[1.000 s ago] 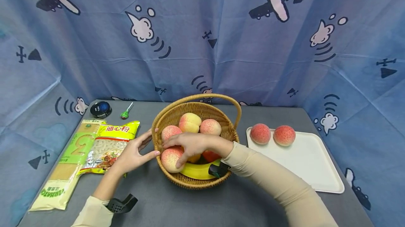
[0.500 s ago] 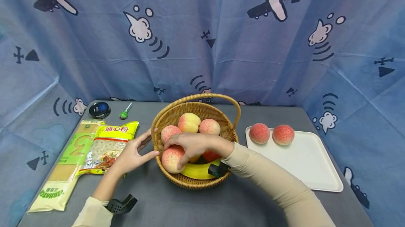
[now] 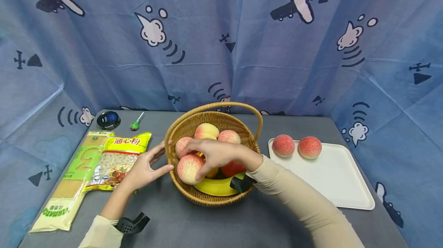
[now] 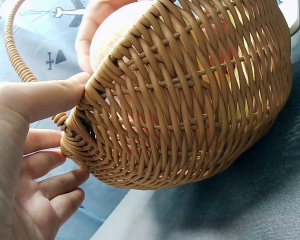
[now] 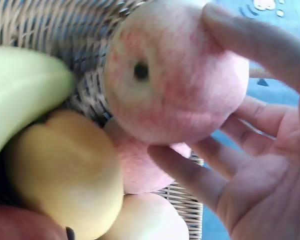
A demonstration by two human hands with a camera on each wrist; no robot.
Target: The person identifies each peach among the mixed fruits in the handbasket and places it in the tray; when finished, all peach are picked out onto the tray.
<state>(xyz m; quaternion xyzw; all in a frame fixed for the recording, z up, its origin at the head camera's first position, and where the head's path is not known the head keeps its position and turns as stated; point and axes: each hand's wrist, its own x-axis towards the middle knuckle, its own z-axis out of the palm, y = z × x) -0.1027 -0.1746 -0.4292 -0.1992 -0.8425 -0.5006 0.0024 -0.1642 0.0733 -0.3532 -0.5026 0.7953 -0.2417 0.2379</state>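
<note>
My right hand (image 3: 216, 155) pinches a pink-and-cream peach (image 3: 189, 169) between thumb and fingers at the front left of the wicker basket (image 3: 221, 202). In the right wrist view, the dark stem hole of this peach (image 5: 175, 75) shows. My left hand (image 3: 147, 169) holds the basket's left rim beside the handle base, its thumb and fingers spread to either side. Inside the basket lie more peaches (image 3: 229, 136), a yellow banana (image 3: 216, 187), a red fruit (image 3: 232, 168) and a smooth yellow-orange fruit (image 5: 65, 170), partly hidden by the right hand in the head view.
At right, a white tray (image 3: 332, 175) bears two peaches (image 3: 283, 146). Left of the basket lie a pasta bag (image 3: 117, 161) and a long noodle packet (image 3: 72, 178). Behind them are a lollipop (image 3: 135, 125) and a round dark tin (image 3: 109, 120). The basket's handle (image 3: 221, 104) arches upright.
My right hand has risen slightly with the front-left peach, uncovering more of the banana's left end. The left hand stays at the basket rim.
</note>
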